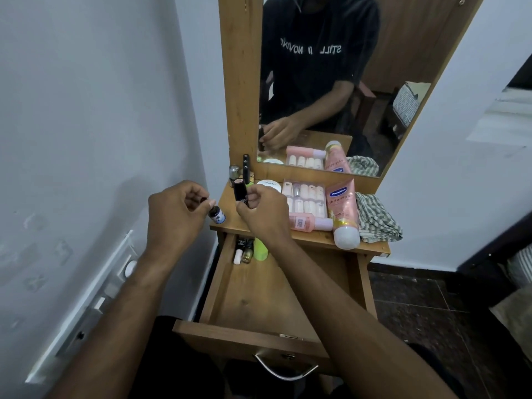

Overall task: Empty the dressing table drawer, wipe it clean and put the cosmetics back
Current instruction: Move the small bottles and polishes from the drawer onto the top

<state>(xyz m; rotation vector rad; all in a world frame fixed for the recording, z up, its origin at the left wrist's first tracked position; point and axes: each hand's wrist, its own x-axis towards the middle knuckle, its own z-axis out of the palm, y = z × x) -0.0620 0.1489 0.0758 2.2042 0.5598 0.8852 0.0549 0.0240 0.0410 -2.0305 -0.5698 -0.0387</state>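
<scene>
Head view. We note a wooden desk (pixel 371 249) of smooth laminate with the drawer (pixel 244 335) pulled out, its curved metal handle (pixel 285 372) at the front. The drawer floor is mostly bare; at its far end lie a lime-green tube (pixel 260 249), a white-capped stick (pixel 238 256) and a gold-toned bottle (pixel 247 251), partly shadowed under the desk edge.

Our right hand (pixel 263 214) has its fingers closed round a cylindrical lipstick (pixel 239 191), its blunt pink tip exposed. Our left hand (pixel 178 208) pinches a small dark cap (pixel 203 200) above a small dark bottle (pixel 217 215) standing at the desk corner; its label is unreadable.

On the desk lie a clear box of nail tips (pixel 305 198), a pink bottle (pixel 309 223), a pink lotion tube (pixel 344 214) and a folded checked cloth (pixel 377 218).
</scene>
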